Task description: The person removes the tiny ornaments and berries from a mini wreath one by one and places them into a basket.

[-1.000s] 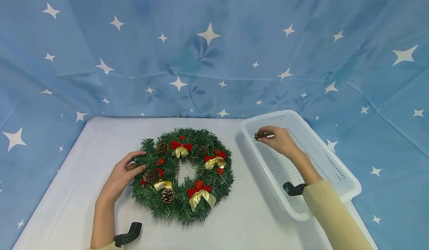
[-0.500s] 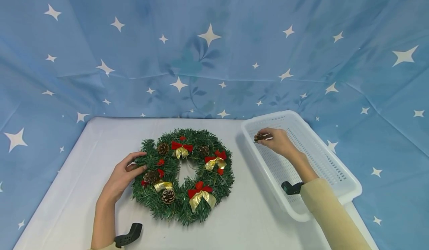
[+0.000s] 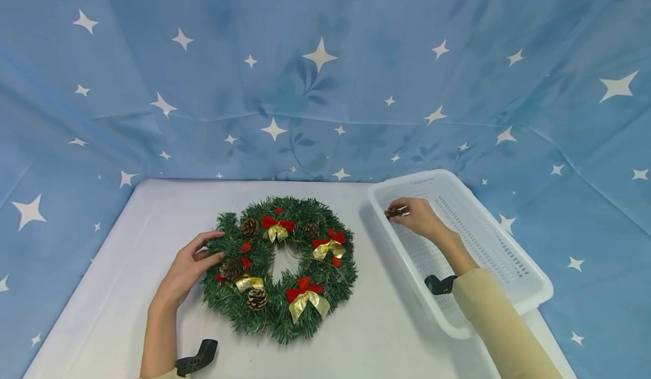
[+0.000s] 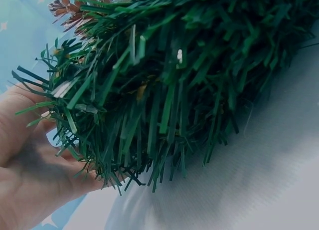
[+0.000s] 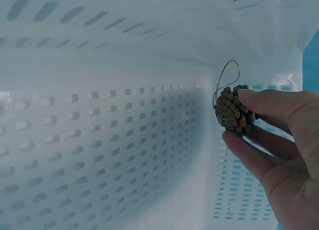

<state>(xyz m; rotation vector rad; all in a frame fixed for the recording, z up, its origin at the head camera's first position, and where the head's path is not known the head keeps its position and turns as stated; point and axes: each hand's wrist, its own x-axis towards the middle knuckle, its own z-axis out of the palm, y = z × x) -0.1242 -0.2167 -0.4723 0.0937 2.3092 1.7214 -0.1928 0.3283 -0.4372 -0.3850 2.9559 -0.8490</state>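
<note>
A green tinsel wreath (image 3: 335, 288) lies flat on the table, dressed with red and gold bows (image 3: 307, 300), several pine cones (image 3: 257, 299) and small red pieces. My left hand (image 3: 185, 269) grips its left edge, the thumb and fingers around the foliage; some fingertips are hidden in the green in the left wrist view. Inside the white plastic basket (image 3: 407, 266), my right hand (image 3: 419, 218) pinches a small brown pine cone (image 5: 233, 113) between thumb and fingers. From that cone a thin gold loop (image 5: 230, 65) sticks up. The cone is near the basket's far left corner.
The basket stands at the right of the white table (image 3: 366, 345), its perforated walls rising around my right hand. Blue curtain (image 3: 325, 85) with white stars hangs behind and at both sides. Bare tabletop lies between wreath and basket.
My right hand, with the pine cone, has moved slightly down and nearer inside the basket. The left hand stays at the wreath's edge. The whole head view has shifted slightly.
</note>
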